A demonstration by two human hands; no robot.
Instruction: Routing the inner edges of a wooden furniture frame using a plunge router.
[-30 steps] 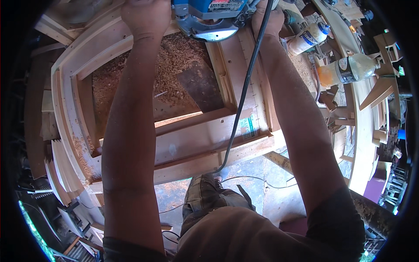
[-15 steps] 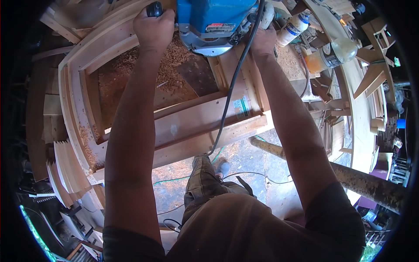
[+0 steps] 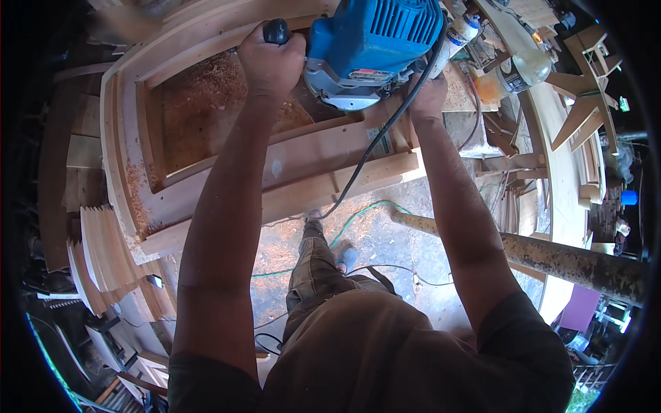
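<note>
Both my hands grip a blue plunge router (image 3: 375, 48) standing over the right part of a wooden frame (image 3: 296, 162). My left hand (image 3: 272, 65) is closed around its left handle, the black knob end (image 3: 276, 31) showing above the fist. On the far right side, my right hand (image 3: 430, 100) is closed at the other handle, its fingers mostly hidden by the router and cord. A black power cord (image 3: 368, 148) runs down from the router across the near rail. The bit is out of sight behind the housing.
Wood shavings (image 3: 206, 89) lie within the frame. A white bottle (image 3: 458, 34) and a clear bottle with orange liquid (image 3: 513, 76) stand at the right. Stacked curved boards (image 3: 107, 255) are at the left. A pipe (image 3: 571, 265) and cables cross the floor side.
The router and both hands have come nearer to me and to the right over the frame. More of the blue housing shows. The view has shifted slightly.
</note>
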